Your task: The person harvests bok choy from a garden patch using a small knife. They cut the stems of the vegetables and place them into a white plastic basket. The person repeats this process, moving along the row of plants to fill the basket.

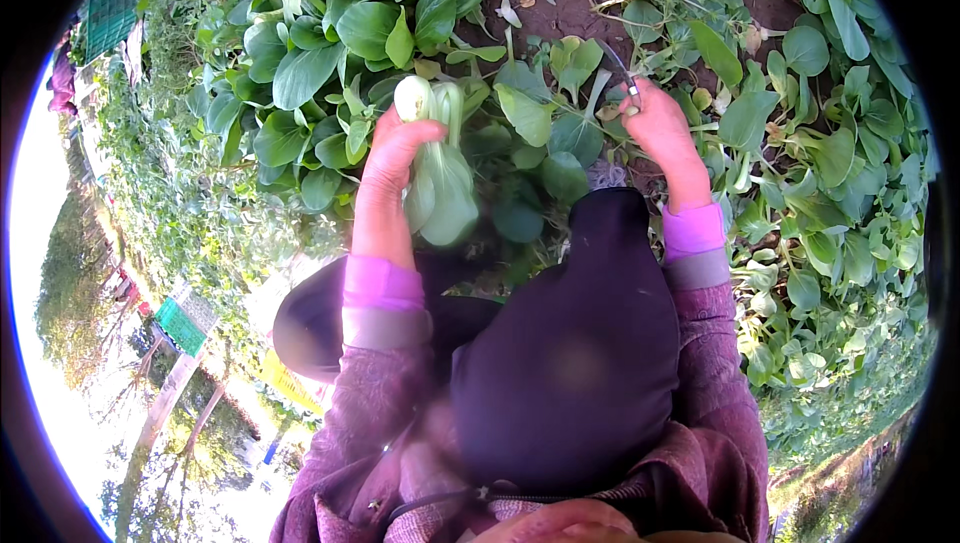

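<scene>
My left hand point(396, 147) grips a head of bok choy point(448, 190) by its pale stems. The cut white base points up and away from me, and the broad leaves hang toward my knees. Over to the right, my right hand point(654, 123) is closed around a small sickle point(621, 67), its handle mostly hidden in the fist. The thin curved blade juts out ahead of the fingers, above low plants and soil. Between the two hands lie loose bok choy leaves point(574, 134).
Dense bok choy plants point(307, 70) grow ahead on the left. Cut or fallen plants point(810, 145) cover the ground at right. Bare brown soil point(555, 7) shows ahead. My bent knees point(607, 243) are close below the hands. Trees point(161, 408) stand at far left.
</scene>
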A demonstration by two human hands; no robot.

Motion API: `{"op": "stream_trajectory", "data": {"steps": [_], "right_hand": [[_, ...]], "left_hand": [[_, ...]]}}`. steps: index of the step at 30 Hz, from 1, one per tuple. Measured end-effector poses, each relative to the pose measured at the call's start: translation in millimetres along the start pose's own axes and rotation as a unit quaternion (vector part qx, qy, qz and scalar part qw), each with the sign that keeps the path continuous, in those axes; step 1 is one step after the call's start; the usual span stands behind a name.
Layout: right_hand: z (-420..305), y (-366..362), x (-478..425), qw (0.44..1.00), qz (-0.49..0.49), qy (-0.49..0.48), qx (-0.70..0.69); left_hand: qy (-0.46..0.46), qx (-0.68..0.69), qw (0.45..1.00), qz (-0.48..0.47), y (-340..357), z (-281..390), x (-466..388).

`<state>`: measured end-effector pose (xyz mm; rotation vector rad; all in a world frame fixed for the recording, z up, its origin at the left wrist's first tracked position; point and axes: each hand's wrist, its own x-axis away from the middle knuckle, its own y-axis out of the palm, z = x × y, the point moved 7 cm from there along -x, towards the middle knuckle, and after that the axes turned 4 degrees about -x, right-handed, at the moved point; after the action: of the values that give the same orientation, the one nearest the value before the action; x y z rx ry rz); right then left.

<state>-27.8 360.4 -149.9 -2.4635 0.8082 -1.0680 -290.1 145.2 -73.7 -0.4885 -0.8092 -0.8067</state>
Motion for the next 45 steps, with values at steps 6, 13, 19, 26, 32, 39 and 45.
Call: {"op": "stream_trajectory", "data": {"steps": [6, 13, 19, 26, 32, 39, 45], "right_hand": [[-130, -30, 21, 0.971, -0.046, -0.094, -0.216], [-131, 96, -30, 0.932, -0.182, -0.11, -0.293], [-102, 125, -31, 0.929, -0.288, -0.003, -0.234], [-87, 105, -18, 0.963, -0.201, -0.087, -0.16], [-71, 76, 21, 0.98, -0.179, -0.085, -0.026], [-114, 63, 34, 0.966, -0.185, -0.178, -0.002], [-144, 94, 23, 0.946, -0.197, -0.257, 0.003]], "left_hand": [[-0.016, -0.101, 0.994, 0.036, 6, 0, 11], [-0.008, -0.073, 0.997, 0.018, 7, -10, 13], [-0.017, -0.001, 0.999, -0.033, 10, 1, 18], [-0.017, 0.148, 0.979, -0.136, 68, 65, 27], [-0.03, -0.045, 0.998, 0.021, 27, 21, -14], [-0.066, -0.21, 0.97, 0.1, -3, -36, 9], [-0.044, -0.208, 0.97, 0.115, 6, -35, 22]]}}
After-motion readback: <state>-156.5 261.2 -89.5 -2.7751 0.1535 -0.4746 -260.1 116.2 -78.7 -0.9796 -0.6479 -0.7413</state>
